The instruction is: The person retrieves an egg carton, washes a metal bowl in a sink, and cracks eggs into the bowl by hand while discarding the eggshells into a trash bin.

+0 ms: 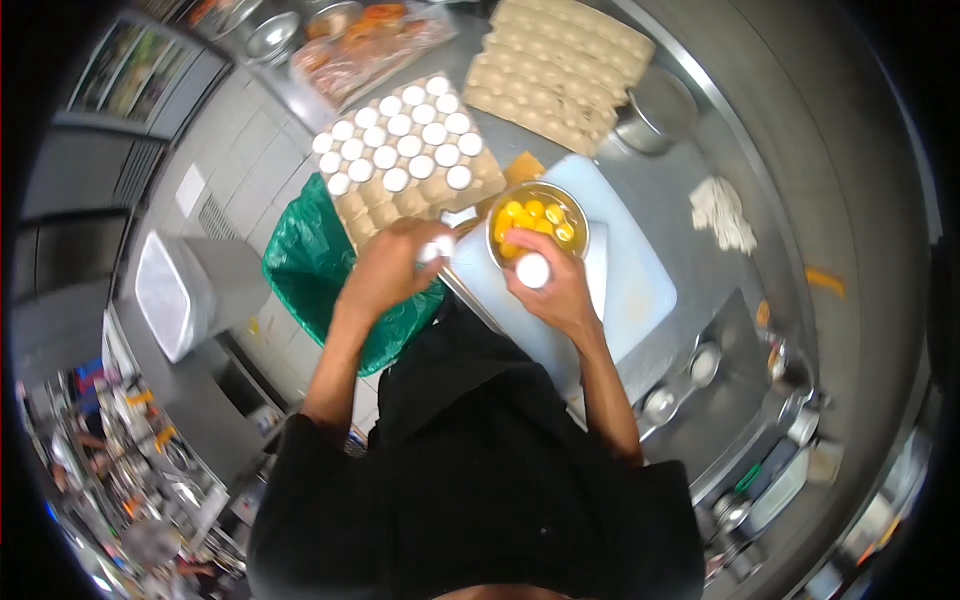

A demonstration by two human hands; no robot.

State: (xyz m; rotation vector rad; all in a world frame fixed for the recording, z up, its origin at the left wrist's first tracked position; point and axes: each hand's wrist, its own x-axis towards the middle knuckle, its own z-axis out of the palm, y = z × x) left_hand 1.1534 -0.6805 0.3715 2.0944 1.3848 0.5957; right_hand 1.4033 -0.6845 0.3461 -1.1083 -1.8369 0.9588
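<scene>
My left hand [392, 265] is closed around a white egg [437, 248], beside the near edge of the egg tray [425, 190]. Blur keeps me from telling whether this egg is whole or an emptied shell. At the near rim of a metal bowl [583, 215], my right hand [562, 295] grips another white egg [532, 269]. Several yolks [530, 213] lie in clear egg white inside the bowl, which rests on a pale blue cutting board [640, 285]. White eggs fill the far rows of the tray, while its near cups are bare.
A green plastic bag [300, 245] hangs open at the counter's left edge. Stacked cardboard egg trays [560, 65] and a metal pot [660, 110] stand at the back. A white cloth [722, 215] lies at right, with ladles [662, 405] nearer me.
</scene>
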